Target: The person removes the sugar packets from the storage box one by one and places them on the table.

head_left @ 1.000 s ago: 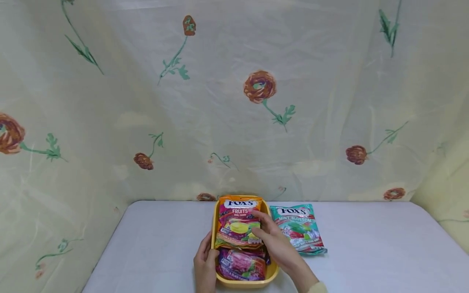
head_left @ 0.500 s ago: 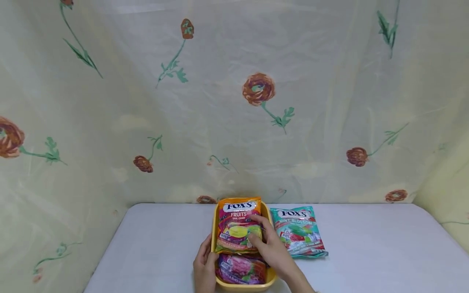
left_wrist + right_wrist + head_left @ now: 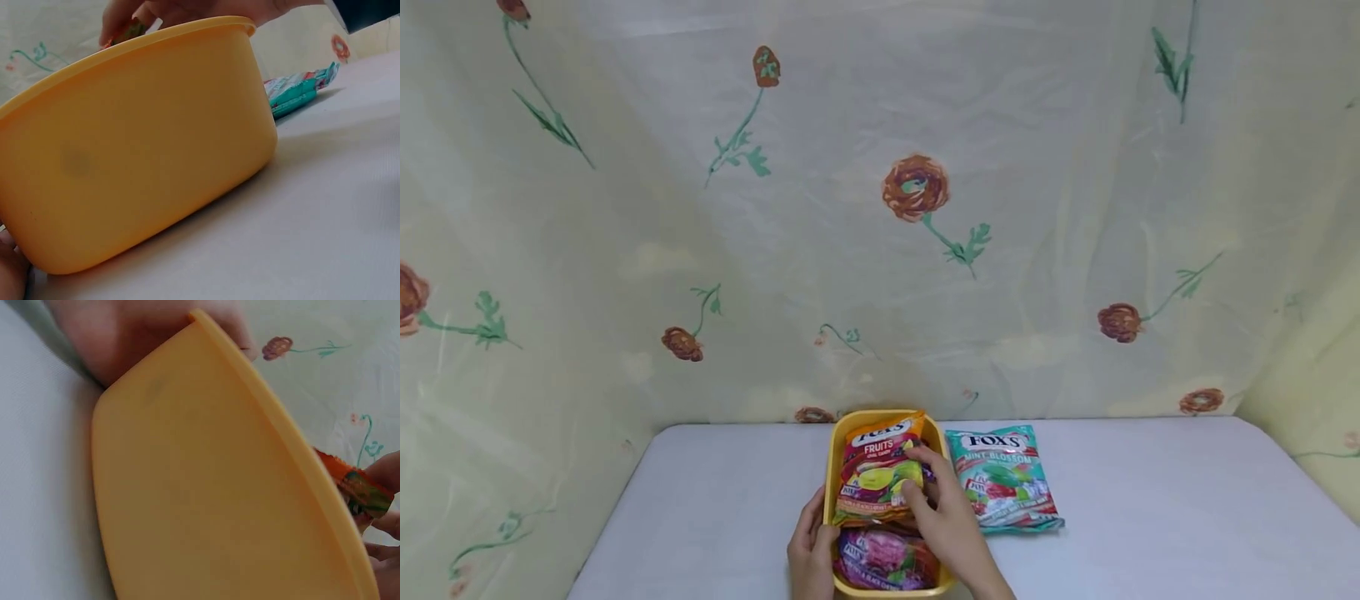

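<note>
In the head view a yellow plastic tub point(image 3: 893, 593) sits on the table, and my left hand point(image 3: 811, 546) grips its left side with the thumb at the rim. My right hand point(image 3: 953, 525) reaches over the tub's right side and pinches the right edge of an orange-and-purple bag of fruit candy point(image 3: 874, 483). That bag leans to the right inside the tub, above a purple candy bag point(image 3: 886, 560) lying at the near end. The right wrist view shows the orange bag's edge point(image 3: 359, 487) between fingers above the rim. Most of the left hand is hidden in the left wrist view.
A teal bag of mint candy point(image 3: 1006, 487) lies on the white table point(image 3: 1150, 517) just right of the tub. Behind the table hangs a pale curtain point(image 3: 1030, 208) with printed flowers, close to the tub's far end.
The orange candy bag has tilted, its top edge turning to the right, as the right hand shifted with it. The left hand stays on the tub. The head view has moved slightly.
</note>
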Available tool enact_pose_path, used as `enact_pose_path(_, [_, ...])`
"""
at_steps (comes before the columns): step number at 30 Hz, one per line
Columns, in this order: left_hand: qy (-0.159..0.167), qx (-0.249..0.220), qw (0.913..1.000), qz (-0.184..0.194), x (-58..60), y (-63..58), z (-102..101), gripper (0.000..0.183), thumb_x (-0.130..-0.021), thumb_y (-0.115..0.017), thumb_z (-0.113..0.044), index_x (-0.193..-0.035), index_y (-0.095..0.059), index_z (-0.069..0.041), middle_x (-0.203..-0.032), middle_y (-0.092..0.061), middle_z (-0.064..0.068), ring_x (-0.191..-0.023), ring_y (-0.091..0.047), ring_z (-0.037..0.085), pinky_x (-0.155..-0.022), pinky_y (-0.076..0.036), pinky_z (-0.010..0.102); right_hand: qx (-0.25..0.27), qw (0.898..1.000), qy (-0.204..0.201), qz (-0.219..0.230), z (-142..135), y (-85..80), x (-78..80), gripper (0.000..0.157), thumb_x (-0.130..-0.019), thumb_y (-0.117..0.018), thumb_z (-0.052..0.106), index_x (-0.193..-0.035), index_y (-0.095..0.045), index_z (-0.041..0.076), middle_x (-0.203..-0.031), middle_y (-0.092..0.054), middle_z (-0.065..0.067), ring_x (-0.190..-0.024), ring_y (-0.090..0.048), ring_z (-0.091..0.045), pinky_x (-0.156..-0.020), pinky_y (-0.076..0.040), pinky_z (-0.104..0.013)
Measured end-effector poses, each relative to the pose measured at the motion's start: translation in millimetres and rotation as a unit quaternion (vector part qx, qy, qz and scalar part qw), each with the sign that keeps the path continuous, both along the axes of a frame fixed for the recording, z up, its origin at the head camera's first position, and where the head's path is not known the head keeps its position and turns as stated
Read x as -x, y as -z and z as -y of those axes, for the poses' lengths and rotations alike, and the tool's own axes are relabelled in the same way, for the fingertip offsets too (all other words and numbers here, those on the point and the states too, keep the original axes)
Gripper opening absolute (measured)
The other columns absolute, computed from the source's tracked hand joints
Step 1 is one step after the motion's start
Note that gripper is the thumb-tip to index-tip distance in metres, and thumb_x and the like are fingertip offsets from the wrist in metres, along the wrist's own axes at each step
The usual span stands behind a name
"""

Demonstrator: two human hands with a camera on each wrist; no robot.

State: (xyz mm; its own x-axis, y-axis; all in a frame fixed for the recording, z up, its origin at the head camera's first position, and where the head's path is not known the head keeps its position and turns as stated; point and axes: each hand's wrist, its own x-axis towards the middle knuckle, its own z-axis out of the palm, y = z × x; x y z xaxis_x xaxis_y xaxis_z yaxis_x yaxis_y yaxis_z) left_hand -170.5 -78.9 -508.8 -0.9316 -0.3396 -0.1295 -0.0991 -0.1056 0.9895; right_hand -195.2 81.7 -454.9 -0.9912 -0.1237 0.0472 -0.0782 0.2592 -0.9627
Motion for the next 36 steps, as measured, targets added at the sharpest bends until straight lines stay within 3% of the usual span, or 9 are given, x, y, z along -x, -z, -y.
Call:
enact_pose_path(2, [0.001, 0.001, 1.0, 0.001, -0.1, -0.8, -0.2, 0.057, -0.082, -0.042, -0.002, -0.14, -0.043, -0.003, -0.141, -0.046, 0.023, -0.129, -0.046, 0.035, -0.104, -0.044, 0.044, -0.017, 1.0, 0.0, 0.002, 0.7, -1.0, 0.8, 0.044, -0.095, -0.053, 0.02, -0.137, -0.043, 0.017, -0.149, -0.034, -0.017, -0.128, -0.047, -0.036, -0.095, -0.052, -0.043])
enact_pose_path(6, [-0.002, 0.002, 1.0, 0.002, -1.2, -1.3, -0.3, 0.058, -0.082, -0.041, -0.001, -0.14, -0.043, -0.003, -0.141, -0.046, 0.022, -0.129, -0.046, 0.034, -0.105, -0.044, 0.043, -0.066, 0.997, 0.007, -0.026, 2.3, 0.4, 1.3, 0.043, -0.092, -0.056, 0.017, -0.134, -0.047, 0.017, -0.152, -0.03, -0.015, -0.141, -0.028, -0.037, -0.111, -0.034, -0.053])
enact_pose_path(8, [-0.005, 0.003, 1.0, 0.002, -1.7, -1.5, 0.0, 0.059, -0.081, -0.04, -0.001, -0.14, -0.043, -0.003, -0.141, -0.047, 0.022, -0.129, -0.046, 0.034, -0.105, -0.044, 0.043, -0.068, 0.997, 0.005, -0.036, 3.2, 1.4, 0.7, 0.042, -0.092, -0.056, 0.015, -0.134, -0.048, 0.017, -0.153, -0.03, -0.015, -0.142, -0.025, -0.037, -0.112, -0.032, -0.054])
enact_pose_path(16, [-0.002, -0.001, 0.9999, -0.012, -1.9, -1.2, 1.4, 0.058, -0.082, -0.04, 0.0, -0.14, -0.042, -0.002, -0.141, -0.046, 0.023, -0.129, -0.046, 0.034, -0.101, -0.049, 0.035, -0.009, 0.999, -0.005, -0.052, 4.0, 3.1, -3.7, 0.043, -0.092, -0.052, 0.009, -0.133, -0.05, 0.021, -0.155, -0.024, -0.012, -0.141, -0.027, -0.035, -0.11, -0.036, -0.051])
enact_pose_path(22, [0.014, -0.019, 0.9996, -0.015, -1.7, -1.0, 1.0, 0.058, -0.082, -0.04, -0.001, -0.141, -0.04, -0.001, -0.141, -0.045, 0.024, -0.128, -0.046, 0.033, -0.096, -0.051, 0.027, 0.029, 0.998, 0.025, -0.047, 2.2, 6.1, -5.7, 0.043, -0.091, -0.051, 0.005, -0.13, -0.052, 0.022, -0.153, -0.03, -0.007, -0.141, -0.029, -0.03, -0.11, -0.038, -0.049])
enact_pose_path(25, [0.014, -0.017, 0.9997, -0.012, -1.3, -1.6, 1.3, 0.059, -0.082, -0.04, -0.001, -0.141, -0.041, -0.002, -0.142, -0.045, 0.023, -0.129, -0.046, 0.033, -0.098, -0.05, 0.029, 0.052, 0.997, 0.043, -0.043, 2.5, 7.4, -5.0, 0.041, -0.091, -0.05, 0.003, -0.129, -0.053, 0.02, -0.149, -0.035, -0.005, -0.136, -0.038, -0.028, -0.106, -0.044, -0.04])
enact_pose_path(30, [0.007, -0.01, 0.9999, -0.007, -0.7, -1.4, 0.6, 0.058, -0.082, -0.039, 0.0, -0.14, -0.042, -0.002, -0.141, -0.047, 0.022, -0.129, -0.046, 0.033, -0.101, -0.048, 0.035, 0.099, 0.993, 0.058, -0.024, 2.0, 6.2, -4.1, 0.038, -0.091, -0.05, 0.003, -0.127, -0.052, 0.016, -0.14, -0.043, -0.007, -0.12, -0.052, -0.027, -0.087, -0.054, -0.025])
enact_pose_path(33, [0.005, -0.008, 0.9999, -0.007, -0.3, -0.2, 0.6, 0.058, -0.082, -0.039, -0.001, -0.14, -0.042, -0.002, -0.14, -0.047, 0.023, -0.128, -0.047, 0.033, -0.1, -0.049, 0.035, 0.104, 0.992, 0.067, -0.012, 0.5, 4.2, -4.0, 0.037, -0.091, -0.051, 0.006, -0.126, -0.052, 0.017, -0.142, -0.043, -0.006, -0.128, -0.046, -0.028, -0.1, -0.049, -0.037])
enact_pose_path(36, [0.004, -0.01, 0.9998, -0.016, -0.3, 1.2, 1.3, 0.058, -0.082, -0.039, 0.0, -0.14, -0.042, 0.0, -0.14, -0.047, 0.024, -0.127, -0.047, 0.032, -0.097, -0.051, 0.028, 0.105, 0.992, 0.076, -0.008, -0.8, 2.4, -3.5, 0.037, -0.091, -0.051, 0.007, -0.126, -0.053, 0.018, -0.145, -0.041, -0.005, -0.138, -0.034, -0.027, -0.112, -0.033, -0.053])
